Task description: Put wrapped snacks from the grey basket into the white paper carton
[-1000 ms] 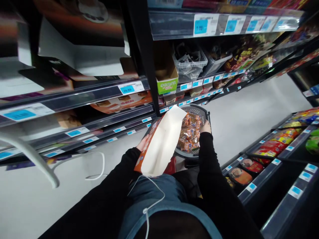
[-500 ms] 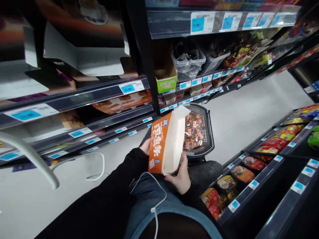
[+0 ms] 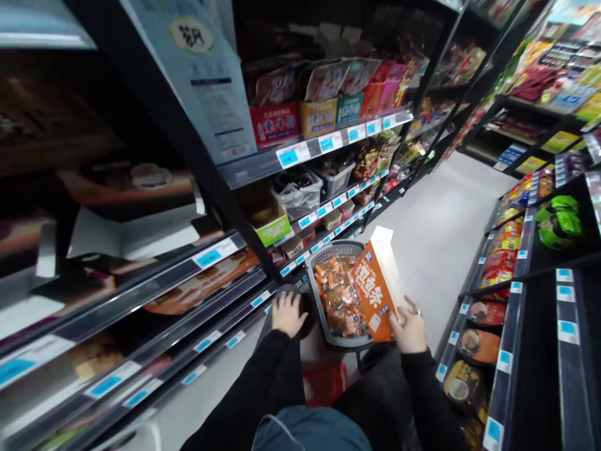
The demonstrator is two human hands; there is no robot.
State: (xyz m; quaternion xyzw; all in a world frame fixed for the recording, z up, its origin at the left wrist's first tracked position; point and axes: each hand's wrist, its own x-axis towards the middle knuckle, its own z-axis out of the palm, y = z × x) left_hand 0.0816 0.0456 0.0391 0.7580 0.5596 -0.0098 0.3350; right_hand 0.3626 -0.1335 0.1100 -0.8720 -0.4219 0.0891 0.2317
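Note:
My right hand (image 3: 409, 326) grips the lower end of an orange cardboard display box (image 3: 370, 285) with white lettering and a white inside. The box leans at a tilt over the right side of a grey plastic shopping basket (image 3: 315, 299). Small clear-and-orange snack packets (image 3: 339, 294) lie heaped in that basket. To the left of it, my left hand (image 3: 287, 313) rests with spread fingers on my dark-trousered knee and holds nothing.
Shelves with blue price tags (image 3: 293, 153) rise on the left, with boxed snacks and clear plastic bins (image 3: 298, 191). Low shelving on the right carries bowl-shaped packs (image 3: 479, 346) and red bags (image 3: 503, 266). Pale aisle floor (image 3: 436, 219) runs between. Something red (image 3: 323, 382) sits below me.
My left hand has let go of the box and moved to my knee. The box, now in my right hand alone, has swung to the basket's right side. The view has turned and risen.

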